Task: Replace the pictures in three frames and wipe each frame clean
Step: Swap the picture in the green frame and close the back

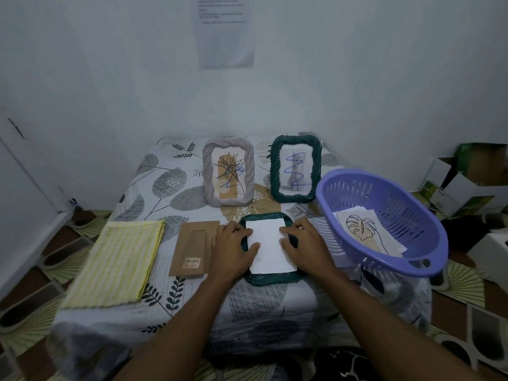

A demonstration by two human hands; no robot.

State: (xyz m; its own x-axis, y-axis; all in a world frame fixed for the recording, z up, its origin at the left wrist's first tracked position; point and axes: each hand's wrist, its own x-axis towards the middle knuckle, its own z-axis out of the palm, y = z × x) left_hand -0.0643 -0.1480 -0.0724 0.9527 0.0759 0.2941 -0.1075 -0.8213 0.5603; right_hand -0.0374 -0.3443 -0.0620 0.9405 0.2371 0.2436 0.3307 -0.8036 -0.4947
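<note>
Left hand [233, 244], right hand [303, 242]: fingers loosely spread, pressing white paper [270, 253] into green frame [275, 279] lying on table [192, 301].

A home room: leaf-print tablecloth [170, 188], patterned floor tiles [464, 284], cardboard boxes [467, 185].

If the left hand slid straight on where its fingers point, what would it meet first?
The left hand touches the white paper sheet; beyond it, probably the upright dark green woven picture frame, though depth is unclear.
</note>
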